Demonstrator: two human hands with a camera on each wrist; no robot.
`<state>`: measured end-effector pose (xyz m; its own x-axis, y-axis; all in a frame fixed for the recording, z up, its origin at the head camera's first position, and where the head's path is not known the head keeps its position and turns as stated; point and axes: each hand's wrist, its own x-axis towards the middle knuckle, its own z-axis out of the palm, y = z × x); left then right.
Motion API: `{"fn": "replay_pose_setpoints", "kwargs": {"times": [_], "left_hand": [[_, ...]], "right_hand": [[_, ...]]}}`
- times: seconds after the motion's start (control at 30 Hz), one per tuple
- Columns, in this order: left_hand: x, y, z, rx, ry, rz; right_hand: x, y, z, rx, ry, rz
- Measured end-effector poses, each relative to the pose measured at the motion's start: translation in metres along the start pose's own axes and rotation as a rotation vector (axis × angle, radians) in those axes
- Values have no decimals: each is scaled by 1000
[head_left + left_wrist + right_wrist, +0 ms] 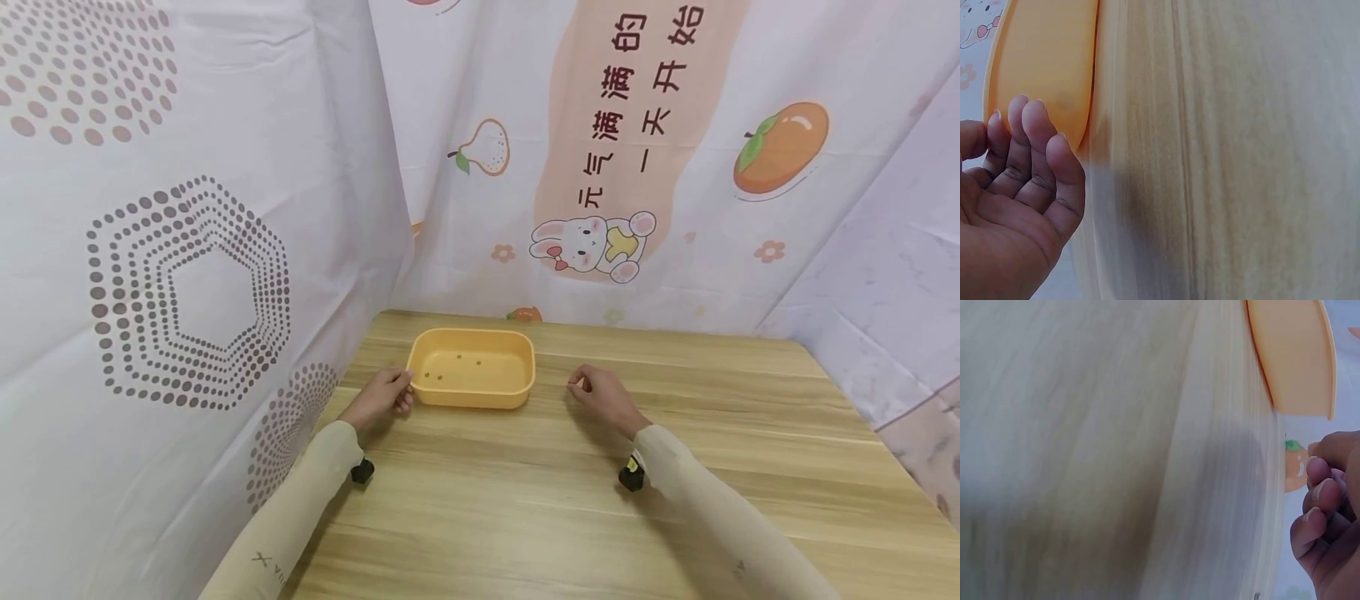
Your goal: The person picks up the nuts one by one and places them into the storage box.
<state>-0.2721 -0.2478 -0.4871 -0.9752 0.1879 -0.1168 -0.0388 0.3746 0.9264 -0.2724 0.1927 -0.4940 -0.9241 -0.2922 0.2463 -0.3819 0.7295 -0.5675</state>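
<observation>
A shallow yellow plastic basin [472,398] stands on the wooden table, with several tiny brown bits [459,357] on its floor, too small to identify. At the basin's left end is my left hand [388,392]; thumb and index finger pinch the rim, and the other fingers curl below it. In the left wrist view those fingers [1035,125] overlap the basin's end. My right hand [606,398] is apart from the basin, off its right side. Its fingers [1322,495] are curled, thumb tip against the index finger, and nothing shows between them.
A white printed curtain [480,250] hangs along the table's back edge. Another curtain [225,300] closes in the left side, near my left forearm. The wooden tabletop [495,500] extends toward me and to the right.
</observation>
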Motion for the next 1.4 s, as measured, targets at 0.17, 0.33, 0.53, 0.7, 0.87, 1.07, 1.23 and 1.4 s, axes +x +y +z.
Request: {"fn": "replay_pose_setpoints", "kwargs": {"times": [0.17,0.33,0.53,0.7,0.87,1.07,1.23,1.4], "left_hand": [[-1,0,0,-9,0,-8],[-1,0,0,-16,0,-11],[0,-1,0,-18,-4,-11],[-1,0,0,-18,-2,-13],[-1,0,0,-16,0,-8],[-3,0,0,-23,-3,-18],[-3,0,-1,-31,-15,-13],[-2,0,-2,-38,-22,-9]], "right_hand": [[-3,12,-4,-29,22,13],[-6,22,-12,-54,42,41],[-11,34,-20,-83,39,85],[-13,43,-25,-90,37,109],[-14,49,-29,-86,34,132],[-15,54,-31,-90,33,169],[-15,55,-33,-105,59,182],[-16,56,-33,-110,60,203]]}}
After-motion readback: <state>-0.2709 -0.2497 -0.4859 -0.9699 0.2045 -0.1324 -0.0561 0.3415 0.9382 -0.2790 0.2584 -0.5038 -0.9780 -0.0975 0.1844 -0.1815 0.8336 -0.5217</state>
